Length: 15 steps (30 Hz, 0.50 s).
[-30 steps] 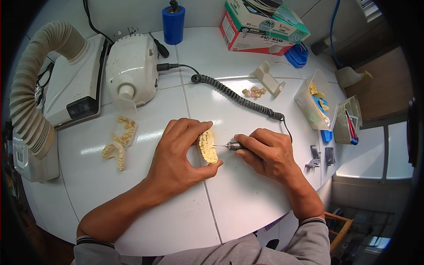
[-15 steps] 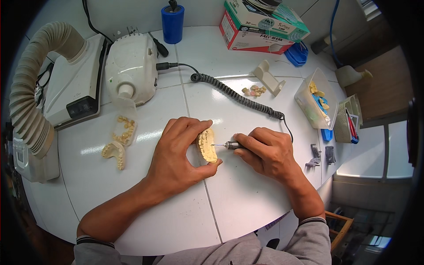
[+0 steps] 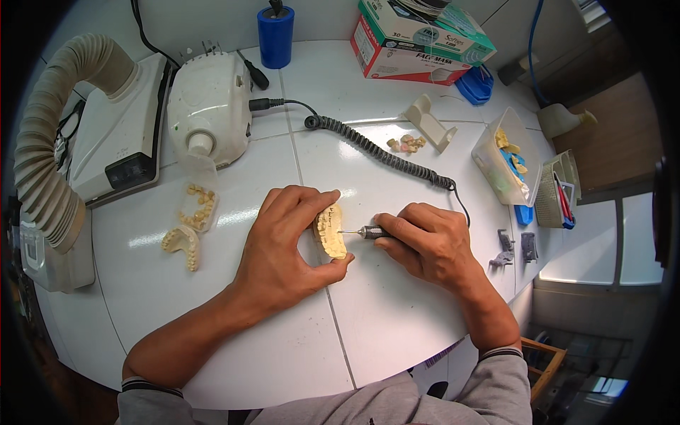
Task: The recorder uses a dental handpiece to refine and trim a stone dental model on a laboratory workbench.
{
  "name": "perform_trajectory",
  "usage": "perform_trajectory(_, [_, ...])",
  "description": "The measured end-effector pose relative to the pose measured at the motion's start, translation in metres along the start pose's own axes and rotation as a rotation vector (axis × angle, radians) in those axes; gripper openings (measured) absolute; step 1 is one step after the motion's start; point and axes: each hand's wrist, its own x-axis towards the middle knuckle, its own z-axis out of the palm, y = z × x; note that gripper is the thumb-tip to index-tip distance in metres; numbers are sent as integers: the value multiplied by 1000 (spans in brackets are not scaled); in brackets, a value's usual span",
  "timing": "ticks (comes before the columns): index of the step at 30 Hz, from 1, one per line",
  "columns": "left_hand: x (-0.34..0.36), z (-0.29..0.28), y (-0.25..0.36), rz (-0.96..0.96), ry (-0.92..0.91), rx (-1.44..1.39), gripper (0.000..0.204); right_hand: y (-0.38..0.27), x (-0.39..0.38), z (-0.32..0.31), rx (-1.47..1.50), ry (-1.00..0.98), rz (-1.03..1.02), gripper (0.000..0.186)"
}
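Between the thumb and fingers of my left hand [image 3: 287,244] is a cream plaster dental model [image 3: 331,232], with handwriting on its face and a row of teeth along its left edge. My right hand [image 3: 428,244] is closed round a dark rotary handpiece [image 3: 374,232], gripped much like a pen. The handpiece's thin bur [image 3: 349,231] points left and reaches the model's right edge; whether it touches is too fine to tell. A coiled black cord [image 3: 382,152] links the handpiece to a white control unit [image 3: 209,110].
Left of my hands lie another dental model [image 3: 183,244] and a clear box of yellowish teeth [image 3: 200,205]. Beyond stand a ribbed suction hose [image 3: 42,149], a small heap of teeth [image 3: 407,144], a cream stand [image 3: 428,124], mask boxes [image 3: 418,53] and a plastic bin [image 3: 489,156].
Both hands hold nearly the same pose. The model has shifted very slightly, with the bur still at its right edge.
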Motion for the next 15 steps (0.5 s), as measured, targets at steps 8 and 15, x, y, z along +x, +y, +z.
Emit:
perform_trajectory(8, [0,2,-1,-2,27,-48,77,-2,-1,0,-20,4,2,30])
perform_trajectory(15, [-1,1,0,-5,23,-22,76,0,-2,2,-22,4,-12,30])
